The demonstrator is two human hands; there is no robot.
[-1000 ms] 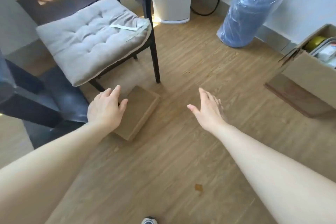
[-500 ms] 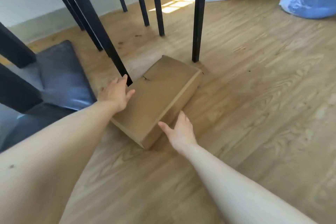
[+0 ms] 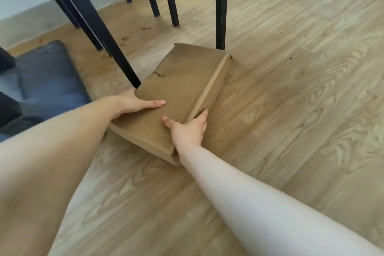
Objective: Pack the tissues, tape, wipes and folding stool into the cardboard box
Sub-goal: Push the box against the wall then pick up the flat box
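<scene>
Flat cardboard package on floor, clasped between left hand, right hand

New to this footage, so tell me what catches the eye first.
A flat brown cardboard package lies on the wooden floor at the centre, gripped at its near end by the left hand and the right hand. Black chair legs stand just behind it, with a dark blue cushion at left.
</scene>
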